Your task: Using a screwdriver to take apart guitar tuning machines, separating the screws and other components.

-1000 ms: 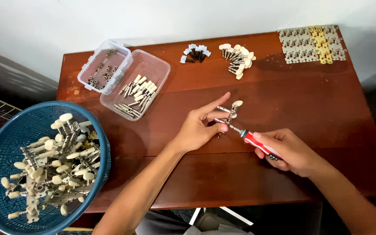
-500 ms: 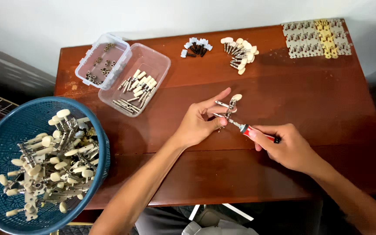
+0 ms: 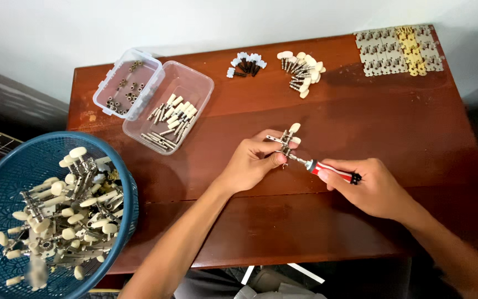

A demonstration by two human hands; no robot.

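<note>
Tuning-machine strip (image 3: 284, 139) sits pinched in the left hand (image 3: 253, 161) at frame center; right hand (image 3: 370, 187) is closed around a red-handled screwdriver (image 3: 327, 170) touching it.

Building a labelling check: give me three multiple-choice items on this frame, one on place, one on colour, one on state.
1. Where is the blue basket?
A. lower left, beside the table
B. far right corner
C. under the right hand

2. The screwdriver handle is:
A. green
B. red with black
C. yellow

3. The left hand:
A. lies flat and empty
B. pinches a tuner assembly
C. is in the basket

Key: 1 A, it sits at the lower left edge; 2 B, the handle shows in the right hand; 3 B, fingers close on the metal part.
</note>
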